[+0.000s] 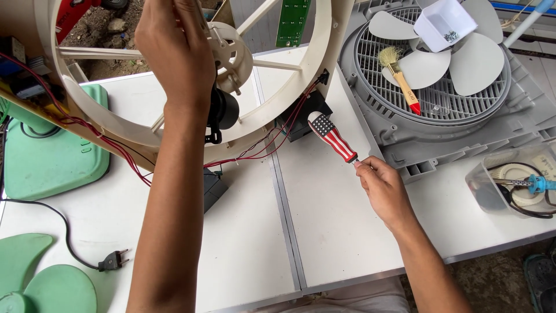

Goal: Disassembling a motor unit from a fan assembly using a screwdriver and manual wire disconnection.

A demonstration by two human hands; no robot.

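Observation:
My left hand (176, 52) is raised and grips the centre hub (229, 49) of a cream fan frame (315, 64) that stands tilted on the white table (341, 226). A black motor (223, 110) hangs behind the hub, with red and black wires (272, 142) trailing from it. My right hand (382, 188) rests on the table and pinches the shaft end of a screwdriver (332, 137) with a red, white and blue striped handle. The screwdriver's handle points toward the frame's lower rim.
A grey fan housing (463, 133) lies at the right with grey blades (478, 64), a small brush (401, 78) and a white box of screws (445, 24) on it. A clear container (512, 185) holds tools. Green fan base (52, 156), green blade (40, 281) and a plug (113, 261) lie left.

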